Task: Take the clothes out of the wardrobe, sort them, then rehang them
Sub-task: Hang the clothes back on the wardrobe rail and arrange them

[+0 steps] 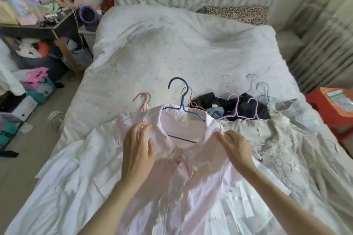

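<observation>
- Left hand [138, 146], fingers loosely spread, rests on the pale pink cotton blouse [183, 183]; right hand [236, 145] pinches its collar, likely squaring it on the blue wire hanger [181, 104].
- Beyond, dark garments on lilac hangers [236, 107], sorted aside.
- All on a rumpled white duvet [172, 47]; cluttered shelf [34, 25] left.

You have one view only, worn on your head. It looks forward and steeply down over the near edge of the bed [172, 47], close above it, toward the far edge. Wide-angle lens; straight lines bow at the frame edges.
</observation>
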`<state>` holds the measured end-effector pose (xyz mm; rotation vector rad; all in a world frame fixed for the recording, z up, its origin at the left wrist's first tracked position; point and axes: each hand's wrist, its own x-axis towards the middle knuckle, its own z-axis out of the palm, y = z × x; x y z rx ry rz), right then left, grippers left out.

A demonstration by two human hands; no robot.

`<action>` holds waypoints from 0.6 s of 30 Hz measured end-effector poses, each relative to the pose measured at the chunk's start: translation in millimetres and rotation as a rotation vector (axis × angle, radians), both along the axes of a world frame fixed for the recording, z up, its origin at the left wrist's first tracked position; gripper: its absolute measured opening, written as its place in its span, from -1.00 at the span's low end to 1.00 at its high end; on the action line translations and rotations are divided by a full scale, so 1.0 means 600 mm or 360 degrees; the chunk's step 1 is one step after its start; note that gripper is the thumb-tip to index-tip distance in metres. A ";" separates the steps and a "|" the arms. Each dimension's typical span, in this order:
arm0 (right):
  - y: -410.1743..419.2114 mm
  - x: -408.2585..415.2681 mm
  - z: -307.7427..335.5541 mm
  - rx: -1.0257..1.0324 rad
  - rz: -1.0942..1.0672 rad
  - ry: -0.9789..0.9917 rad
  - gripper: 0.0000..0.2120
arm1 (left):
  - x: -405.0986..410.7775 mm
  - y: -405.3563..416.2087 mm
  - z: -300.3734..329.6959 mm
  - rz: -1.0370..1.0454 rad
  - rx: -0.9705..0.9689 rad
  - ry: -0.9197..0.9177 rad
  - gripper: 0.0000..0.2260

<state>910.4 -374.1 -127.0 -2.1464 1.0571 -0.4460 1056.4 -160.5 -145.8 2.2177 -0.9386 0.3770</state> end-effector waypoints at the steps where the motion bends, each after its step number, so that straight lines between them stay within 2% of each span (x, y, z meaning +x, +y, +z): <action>1: -0.017 -0.036 0.024 -0.0031 -0.0032 -0.0047 -0.51 | -0.003 -0.019 0.026 -0.0011 -0.0009 -0.0081 -0.68; 4: -0.059 -0.152 0.104 -0.0159 -0.0135 -0.0175 -0.54 | -0.033 -0.094 0.098 -0.0206 0.0036 -0.0257 -0.64; 8: -0.097 -0.326 0.221 -0.0317 -0.0345 -0.0344 -0.61 | -0.138 -0.208 0.206 -0.0605 0.0018 -0.0284 -0.52; 11: -0.116 -0.477 0.293 -0.0441 -0.0502 -0.0414 -0.70 | -0.255 -0.285 0.286 -0.0842 -0.0196 -0.0295 -0.74; 13: -0.113 -0.584 0.334 -0.0536 -0.0599 -0.0417 -0.69 | -0.347 -0.332 0.335 -0.0969 -0.0332 -0.0261 -0.82; 15: -0.105 -0.689 0.367 -0.0679 -0.0674 -0.0379 -0.71 | -0.444 -0.371 0.372 -0.1105 -0.0417 -0.0215 -0.87; 17: -0.091 -0.790 0.397 -0.0739 -0.0743 -0.0343 -0.83 | -0.541 -0.406 0.399 -0.1267 -0.0475 -0.0212 -0.88; 18: -0.083 -0.841 0.408 -0.0767 -0.0798 -0.0313 -0.81 | -0.590 -0.422 0.408 -0.1354 -0.0501 -0.0211 -0.88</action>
